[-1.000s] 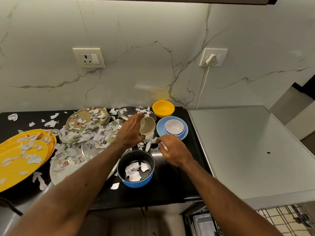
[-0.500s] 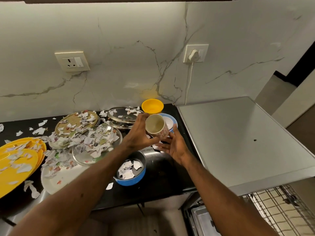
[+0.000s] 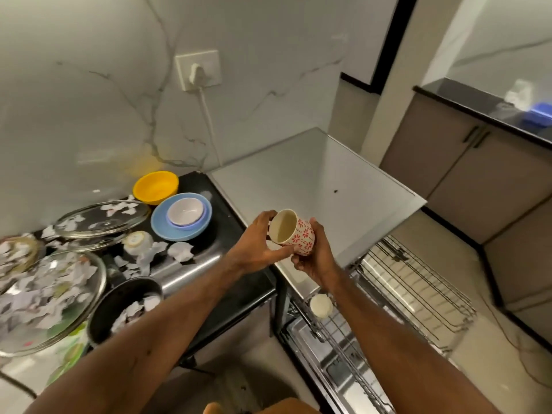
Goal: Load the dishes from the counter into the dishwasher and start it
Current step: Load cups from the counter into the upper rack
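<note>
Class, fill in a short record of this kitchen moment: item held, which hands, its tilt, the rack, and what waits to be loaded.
Held: cup, red flower pattern
Hands: left hand and right hand both grip it
Tilt: on its side, mouth toward the camera
Rack: rack pulled out
Waiting: yellow bowl, blue plate holding white bowl, pan with paper scraps, on the counter

your body, itemised: left arm (image 3: pixel 167 321) and right arm (image 3: pixel 388 339), bare to the frame's lower edge; left hand (image 3: pixel 254 249) and right hand (image 3: pixel 316 261), bare; cropped shape (image 3: pixel 283 407) at bottom centre, unidentifiable.
</note>
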Available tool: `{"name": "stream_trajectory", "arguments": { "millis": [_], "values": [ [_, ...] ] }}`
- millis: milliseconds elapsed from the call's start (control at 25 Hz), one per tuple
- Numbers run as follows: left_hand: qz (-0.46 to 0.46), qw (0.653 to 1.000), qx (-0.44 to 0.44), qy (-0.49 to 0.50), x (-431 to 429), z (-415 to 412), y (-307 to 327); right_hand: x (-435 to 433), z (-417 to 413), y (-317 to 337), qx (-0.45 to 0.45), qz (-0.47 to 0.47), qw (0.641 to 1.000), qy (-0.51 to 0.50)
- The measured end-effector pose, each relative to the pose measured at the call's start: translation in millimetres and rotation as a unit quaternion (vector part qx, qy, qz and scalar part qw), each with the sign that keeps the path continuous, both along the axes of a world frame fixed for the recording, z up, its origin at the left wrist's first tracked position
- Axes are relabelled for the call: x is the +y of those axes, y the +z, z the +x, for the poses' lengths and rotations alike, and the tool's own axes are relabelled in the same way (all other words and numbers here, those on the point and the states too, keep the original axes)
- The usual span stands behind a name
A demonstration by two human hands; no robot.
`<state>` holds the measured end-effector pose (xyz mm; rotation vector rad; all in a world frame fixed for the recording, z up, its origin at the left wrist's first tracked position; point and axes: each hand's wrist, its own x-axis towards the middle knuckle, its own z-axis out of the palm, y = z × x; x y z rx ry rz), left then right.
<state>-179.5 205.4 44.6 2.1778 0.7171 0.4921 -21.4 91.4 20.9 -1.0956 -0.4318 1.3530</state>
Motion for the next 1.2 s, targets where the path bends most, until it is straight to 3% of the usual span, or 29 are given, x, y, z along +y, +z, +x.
{"name": "stream_trajectory", "arguments": {
  "millis": [160,400,560,760,920,1040,1200],
  "values": [
    [-0.043,0.993,0.086,-0.074,-24.5,52.6,-2.4,-50.2,54.1,-9.5,-0.1,-0.056,0.992,-0.061],
    [-0.061,0.958,0.23,-0.158,-55.3,95.7,-24.3,-112.9,101.7,-8.0,-0.196,-0.116,0.972,-0.052],
    [-0.07,0.926,0.309,-0.208,-70.3,112.5,-38.2,-144.1,128.7,-19.3,-0.239,-0.163,0.957,-0.021],
    [-0.096,0.917,0.332,-0.199,-94.3,126.8,-46.7,-161.2,160.9,-62.7,-0.323,-0.225,0.917,0.068],
    [-0.12,0.913,0.345,-0.182,-118.8,132.8,-68.5,-162.3,161.4,-99.0,-0.456,-0.312,0.825,0.119],
    [-0.105,0.9,0.382,-0.183,-132.2,137.1,-90.0,-165.5,150.6,-119.6,-0.488,-0.317,0.8,0.146],
    [-0.103,0.885,0.422,-0.166,-147.1,150.4,-118.1,-166.6,141.6,-151.5,-0.577,-0.333,0.715,0.212]
  ]
}}
